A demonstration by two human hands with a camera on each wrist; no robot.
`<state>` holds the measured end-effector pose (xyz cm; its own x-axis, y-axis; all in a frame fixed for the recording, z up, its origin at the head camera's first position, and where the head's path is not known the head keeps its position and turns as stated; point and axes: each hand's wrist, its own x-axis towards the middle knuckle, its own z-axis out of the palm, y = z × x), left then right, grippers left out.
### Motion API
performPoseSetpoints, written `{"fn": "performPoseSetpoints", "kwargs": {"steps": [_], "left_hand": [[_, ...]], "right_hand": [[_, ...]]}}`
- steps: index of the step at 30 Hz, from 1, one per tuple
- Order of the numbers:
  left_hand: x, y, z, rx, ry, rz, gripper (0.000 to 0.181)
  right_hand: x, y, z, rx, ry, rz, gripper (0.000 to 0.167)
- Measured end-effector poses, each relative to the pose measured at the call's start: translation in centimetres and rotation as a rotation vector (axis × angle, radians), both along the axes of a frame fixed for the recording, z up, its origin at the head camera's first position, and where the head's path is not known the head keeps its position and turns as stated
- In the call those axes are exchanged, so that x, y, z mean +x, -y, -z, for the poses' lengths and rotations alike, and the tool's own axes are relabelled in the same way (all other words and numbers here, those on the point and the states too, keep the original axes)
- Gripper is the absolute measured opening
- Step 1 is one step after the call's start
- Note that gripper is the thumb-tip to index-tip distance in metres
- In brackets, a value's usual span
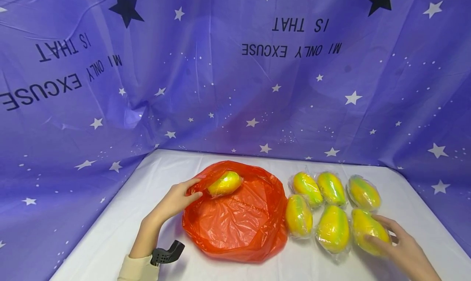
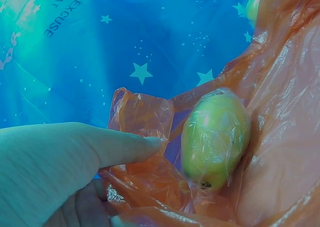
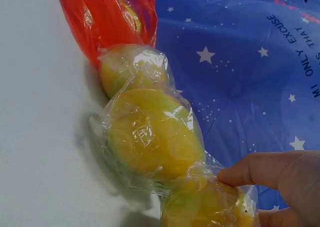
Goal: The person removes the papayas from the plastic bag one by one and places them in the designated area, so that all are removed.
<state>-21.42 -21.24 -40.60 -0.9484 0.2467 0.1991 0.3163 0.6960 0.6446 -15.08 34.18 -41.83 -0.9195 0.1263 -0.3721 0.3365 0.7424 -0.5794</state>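
Observation:
A red plastic bag (image 1: 235,228) lies wide-mouthed on the table, with one plastic-wrapped yellow-green mango (image 1: 225,183) inside near its back left rim. My left hand (image 1: 179,197) pinches that left rim, the thumb on the inner side; the left wrist view shows the mango (image 2: 215,137) just beyond the thumb. At the front right of a group of wrapped mangoes, my right hand (image 1: 399,242) grips one mango (image 1: 366,230), fingers on its far side and thumb on the near side. In the right wrist view this mango (image 3: 200,207) is cut off by the lower edge.
Several more wrapped mangoes stand close together right of the bag, among them a front middle mango (image 1: 333,230) and a back right one (image 1: 363,192). A white cloth (image 1: 154,175) covers the table. Behind it hangs a purple star-printed curtain (image 1: 220,89).

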Motion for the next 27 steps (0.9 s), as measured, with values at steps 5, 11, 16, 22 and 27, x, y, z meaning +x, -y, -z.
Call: {"fn": "performPoseSetpoints", "kwargs": {"steps": [5, 11, 16, 22, 27], "left_hand": [[0.05, -0.01, -0.02, 0.004, 0.001, -0.002, 0.041], [0.06, -0.07, -0.05, 0.008, 0.002, 0.0, 0.041], [0.03, -0.05, -0.01, 0.002, 0.01, -0.006, 0.04], [0.0, -0.06, -0.02, 0.001, 0.02, -0.007, 0.041], [-0.05, -0.12, -0.05, -0.009, 0.023, -0.02, 0.042]], "right_hand": [[-0.07, 0.17, 0.22, 0.014, 0.016, -0.01, 0.102], [-0.14, 0.14, 0.54, 0.023, 0.013, -0.018, 0.103], [-0.31, -0.08, 0.7, 0.002, -0.015, -0.05, 0.1], [-0.35, -0.2, 0.97, -0.014, -0.037, -0.068, 0.099], [-0.28, 0.02, 1.02, -0.024, -0.037, -0.06, 0.1]]}}
